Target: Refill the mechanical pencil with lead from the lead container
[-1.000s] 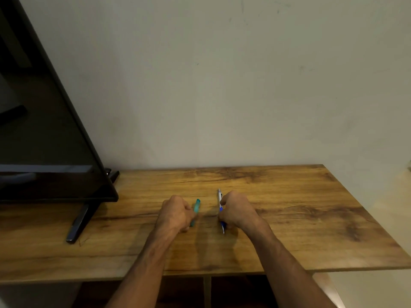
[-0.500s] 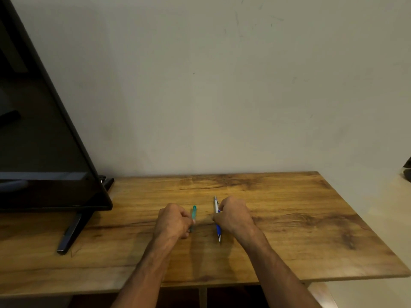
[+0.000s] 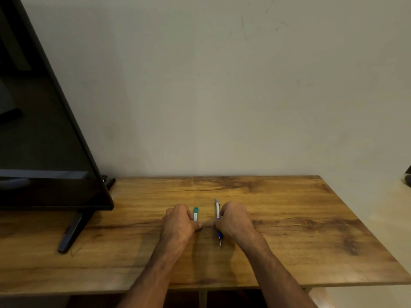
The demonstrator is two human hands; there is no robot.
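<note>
On the wooden table [image 3: 289,230], my left hand [image 3: 179,223] is closed around a small teal lead container [image 3: 195,214]; its top end pokes out past my fingers. My right hand [image 3: 235,220] grips a white and blue mechanical pencil [image 3: 217,211] around its middle. The pencil's clip end points away from me and its blue grip and metal tip [image 3: 220,240] point toward me. Both hands rest low on the table, a short gap apart. My fingers hide the middle of the pencil and the lower part of the container.
A black flat screen [image 3: 44,141] on a black stand foot [image 3: 73,232] fills the left side. A plain wall rises right behind the table. The table's right edge and front edge are close by. A dark object [image 3: 408,177] shows at the far right edge.
Both hands have stayed closed on the same things at the same place on the table. The view has tilted up a little, so hands and table sit lower in the frame.
</note>
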